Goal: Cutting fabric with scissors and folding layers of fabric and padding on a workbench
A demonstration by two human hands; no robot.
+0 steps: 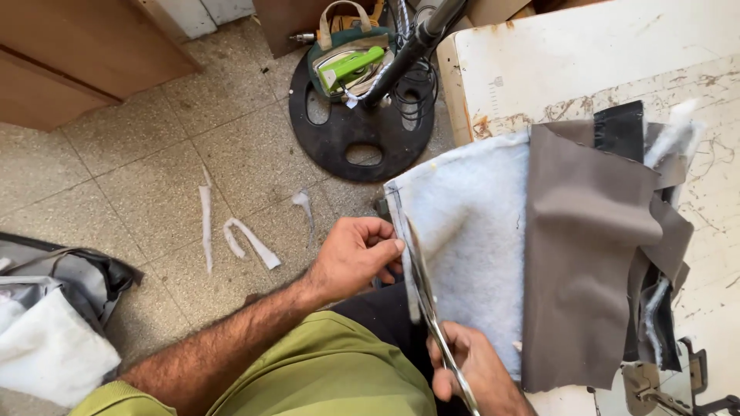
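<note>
Worn white surface [586, 54] at right of frame, speckled tile floor [139, 177] w/ white scrap strips [247, 243] at left. Left forearm angles up from lower left; left hand [354, 258] curled, pinching the edge of white padding [470, 231] at centre, grey fabric [586, 254] on top. Right hand [474, 374], bottom centre, is closed round scissors [428, 296], blades along the padding's left edge.

Your right hand [474, 370] grips scissors [428, 296], blades running along the white padding's [470, 239] left edge. Your left hand [354, 258] pinches that edge just beside the blades. Grey fabric [586, 254] lies folded over the padding, right of both hands.
</note>
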